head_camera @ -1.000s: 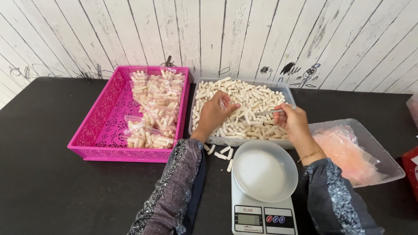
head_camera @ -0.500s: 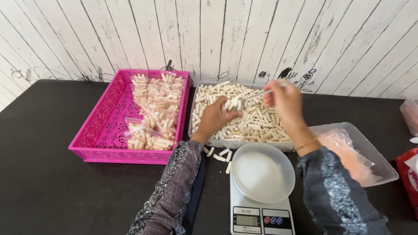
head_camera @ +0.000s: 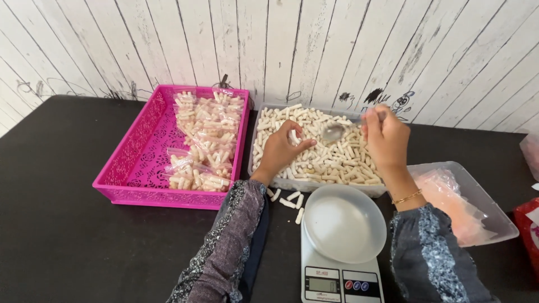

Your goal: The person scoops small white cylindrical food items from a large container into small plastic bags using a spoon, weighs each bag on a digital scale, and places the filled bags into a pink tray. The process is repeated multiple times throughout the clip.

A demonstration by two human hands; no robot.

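Left hand: the left hand [head_camera: 281,150] rests over the near left part of the clear tray [head_camera: 281,182], fingers [head_camera: 296,147] curled narrow around a few white sticks [head_camera: 293,136], which poke up between thumb and fingertips.
Right hand: the right hand [head_camera: 386,137] hangs above the tray's right side, fingers closed on the handle of a metal spoon [head_camera: 335,132].
Spoon: its bowl points left from the right fingers, between the two hands, just above the heap; I cannot tell whether it touches the pieces.
White sticks: short pale pieces fill the clear tray, lying under and around both sets of fingers.
Loose pieces: a few spilled sticks [head_camera: 292,202] lie on the black tabletop [head_camera: 62,224], just below the left wrist, on the near side of the tray.
Scale: a kitchen scale [head_camera: 341,283] with a white round bowl [head_camera: 343,223] stands nearer the person than both hands, between the two patterned sleeves.
Pink basket: a pink basket [head_camera: 135,163] sits to the left of the left fingers, beside the tray, with small filled bags [head_camera: 208,140] of the same pieces.
Clear tub: a clear tub [head_camera: 499,216] holding pinkish empty bags [head_camera: 457,207] lies to the right of the right wrist, near it.
Bracelet: a thin gold bracelet [head_camera: 407,197] circles the right wrist.
Wall: white wooden planks [head_camera: 281,45] stand beyond the fingers.
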